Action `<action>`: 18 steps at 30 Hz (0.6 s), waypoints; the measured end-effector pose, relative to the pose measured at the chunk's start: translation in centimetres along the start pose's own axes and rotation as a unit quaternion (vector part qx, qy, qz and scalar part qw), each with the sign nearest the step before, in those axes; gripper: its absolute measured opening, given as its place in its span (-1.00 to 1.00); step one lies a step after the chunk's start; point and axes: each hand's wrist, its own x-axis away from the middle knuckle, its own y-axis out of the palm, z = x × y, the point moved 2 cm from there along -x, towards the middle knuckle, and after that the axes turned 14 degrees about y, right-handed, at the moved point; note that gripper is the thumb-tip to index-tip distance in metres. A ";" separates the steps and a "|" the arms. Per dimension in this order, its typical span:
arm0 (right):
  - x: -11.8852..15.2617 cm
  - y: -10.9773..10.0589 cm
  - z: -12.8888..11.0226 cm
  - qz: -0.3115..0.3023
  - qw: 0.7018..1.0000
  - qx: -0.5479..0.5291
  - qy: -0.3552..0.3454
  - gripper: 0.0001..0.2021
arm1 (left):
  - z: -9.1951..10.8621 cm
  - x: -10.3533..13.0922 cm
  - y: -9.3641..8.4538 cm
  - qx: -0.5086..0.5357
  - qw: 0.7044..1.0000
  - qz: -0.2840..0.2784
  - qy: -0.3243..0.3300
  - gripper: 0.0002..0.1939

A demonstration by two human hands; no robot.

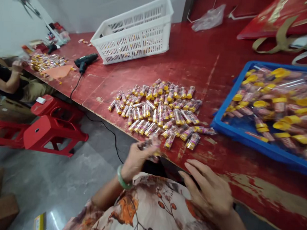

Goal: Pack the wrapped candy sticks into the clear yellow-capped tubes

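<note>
My left hand [137, 158], with a green bangle on the wrist, is closed around a few small clear-wrapped tubes [152, 145] at the table's front edge. Motion blurs them, so I cannot count them. Just beyond lies a wide spread of similar wrapped tubes [160, 110] with yellow ends and purple labels. My right hand [208, 189] hovers near the edge with its fingers apart and nothing in them. Off to its upper right sits a blue tray [227, 126] heaped with pink tubes that have yellow caps.
A white plastic basket [135, 47] stands at the back of the red table [195, 59]. Left of it lies a heat gun [85, 61], its cord hanging over the edge. Red stools [54, 131] stand below. Another person's arm [11, 80] is at the far left, beside another pile of tubes [47, 61].
</note>
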 end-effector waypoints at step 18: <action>-10.4 -0.2 22.7 -0.241 0.885 0.278 0.284 -0.78 | 3.6 -12.1 -12.9 -0.542 0.812 0.136 0.169 -0.57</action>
